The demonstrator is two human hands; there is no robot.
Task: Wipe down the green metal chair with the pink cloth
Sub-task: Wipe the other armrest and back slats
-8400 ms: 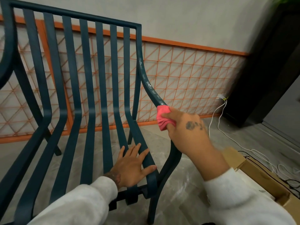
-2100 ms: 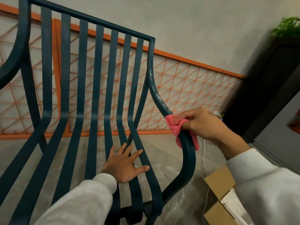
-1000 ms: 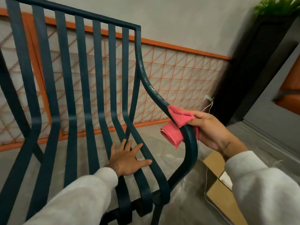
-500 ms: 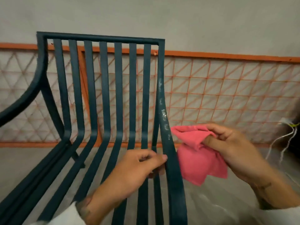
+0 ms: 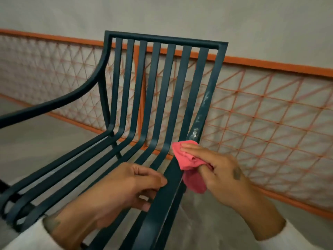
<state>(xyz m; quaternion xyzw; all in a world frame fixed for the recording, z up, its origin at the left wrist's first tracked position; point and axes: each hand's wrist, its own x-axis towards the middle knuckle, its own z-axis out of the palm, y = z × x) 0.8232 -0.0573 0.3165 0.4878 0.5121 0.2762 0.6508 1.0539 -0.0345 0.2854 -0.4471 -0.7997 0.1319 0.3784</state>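
closest to us, our left hand [image 5: 124, 188] grips the right armrest rail of the green metal chair [image 5: 162, 98], thumb on top and fingers curled under it. just beyond, our right hand [image 5: 216, 170] is closed on the pink cloth [image 5: 187, 159], fingers flat, pressing it against the same rail where it rises toward the backrest. pale smudges [image 5: 195, 134] mark the rail just above the cloth. behind the chair stands an orange lattice fence [image 5: 270, 112] and a grey wall [image 5: 180, 15].
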